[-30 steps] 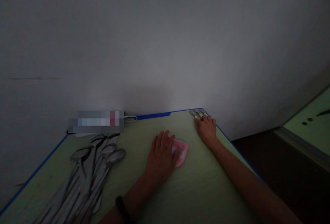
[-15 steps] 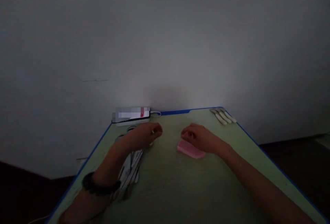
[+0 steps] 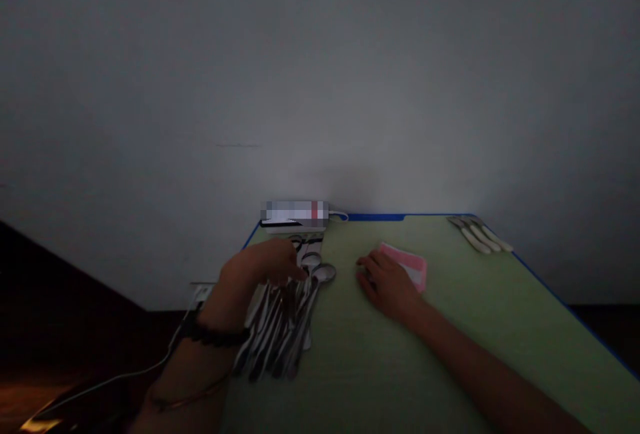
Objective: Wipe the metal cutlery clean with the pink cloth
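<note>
A pile of metal spoons and other cutlery (image 3: 280,331) lies lengthwise on the left of the table. Over its upper part is my left hand (image 3: 267,264), fingers bent down among the handles. Dimness and the back of that hand hide whether it grips a piece. Two spoon bowls (image 3: 324,274) show just right of its fingers. My right hand (image 3: 387,284) lies low over the table with its fingers apart and holds nothing. It partly covers a flat pink and white piece (image 3: 413,267), perhaps a folded cloth.
Several utensils with cream handles (image 3: 480,235) lie side by side at the far right corner. A phone (image 3: 295,214) with a white cable (image 3: 339,215) leans at the back left. The blue-edged table (image 3: 375,381) meets a bare wall (image 3: 350,87).
My view has turned left, so the table sits further right. My left hand has come down onto the cutlery. My right hand, curled before, has spread its fingers and lowered beside the pink piece.
</note>
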The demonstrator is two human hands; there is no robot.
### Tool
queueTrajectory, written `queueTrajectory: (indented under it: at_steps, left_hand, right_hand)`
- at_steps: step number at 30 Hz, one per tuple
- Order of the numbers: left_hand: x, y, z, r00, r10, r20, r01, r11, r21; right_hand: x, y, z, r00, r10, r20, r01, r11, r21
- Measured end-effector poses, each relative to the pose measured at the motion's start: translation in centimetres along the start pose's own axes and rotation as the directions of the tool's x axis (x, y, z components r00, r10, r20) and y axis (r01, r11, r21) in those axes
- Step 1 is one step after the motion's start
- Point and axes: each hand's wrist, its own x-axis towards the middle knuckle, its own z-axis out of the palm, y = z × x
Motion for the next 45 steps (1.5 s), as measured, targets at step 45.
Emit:
queueTrajectory:
  at_steps: [45]
  left_hand:
    - [0.7, -6.4, 0.6, 0.958, -0.272, 0.092, 0.284, 0.946, -0.157]
  right_hand:
    - [-1.0, -2.1, 0.7, 0.972, -0.202, -0.120, 0.198, 0.979, -0.045]
